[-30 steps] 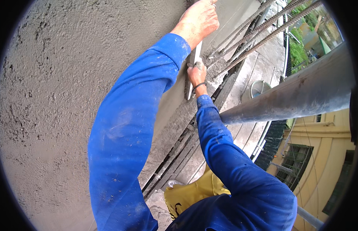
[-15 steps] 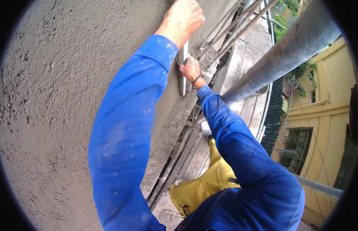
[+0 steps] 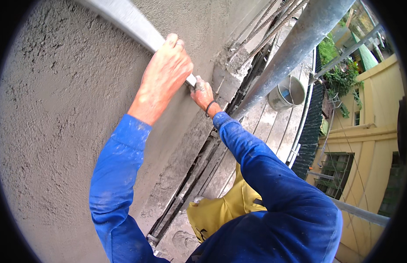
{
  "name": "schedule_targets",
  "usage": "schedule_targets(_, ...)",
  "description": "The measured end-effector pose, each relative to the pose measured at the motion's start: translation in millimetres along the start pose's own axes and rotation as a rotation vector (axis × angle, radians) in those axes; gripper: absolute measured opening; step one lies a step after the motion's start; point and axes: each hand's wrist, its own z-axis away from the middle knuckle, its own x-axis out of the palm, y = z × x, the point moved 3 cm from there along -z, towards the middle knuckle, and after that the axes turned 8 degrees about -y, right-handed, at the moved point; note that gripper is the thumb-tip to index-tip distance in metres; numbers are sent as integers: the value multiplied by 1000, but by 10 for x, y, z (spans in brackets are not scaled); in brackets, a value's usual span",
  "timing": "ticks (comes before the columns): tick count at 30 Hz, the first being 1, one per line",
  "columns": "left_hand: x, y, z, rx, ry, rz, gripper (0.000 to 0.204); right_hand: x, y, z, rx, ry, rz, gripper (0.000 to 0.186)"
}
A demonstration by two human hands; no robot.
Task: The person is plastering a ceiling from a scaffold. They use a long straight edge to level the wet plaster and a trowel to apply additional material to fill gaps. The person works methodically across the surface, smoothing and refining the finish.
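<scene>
A long pale metal straightedge (image 3: 127,21) lies slantwise against the grey plastered wall (image 3: 59,114), running from the top left down to my hands. My left hand (image 3: 165,70) is closed around it a short way above its lower end. My right hand (image 3: 202,94), with mortar smeared on the fingers and a dark band at the wrist, grips that lower end. Around and below my hands the plaster looks smoother, while further left it is rough and pitted.
A thick metal pole (image 3: 295,48) crosses at the right, beside a grey bucket (image 3: 287,93) on the plank walkway (image 3: 260,131). Rusty rebar (image 3: 273,28) juts out near the wall's edge. Beyond stands a yellow building (image 3: 365,153).
The straightedge has swung from nearly upright to a slant toward the upper left. My left hand has moved down and left, my right slightly down and left. The bucket shows more fully.
</scene>
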Motion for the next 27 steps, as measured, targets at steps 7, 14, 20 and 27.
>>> schedule_targets(7, -217, -281, -510, 63, 50, -29, 7, -329, -66, -297, 74, 61, -72, 34)
schedule_targets(14, -55, -605, -1565, 99, 598, 165, 7, -777, 225, -1238, 347, 181, -77, 33)
schedule_targets(20, 268, -367, -1754, 34, 491, 123, 10, -669, 639, -1404, 341, 69, -82, 28)
schedule_targets(27, 294, -419, -1854, -40, 403, 112, 12, -499, 956, -1480, 208, 127, -138, 24)
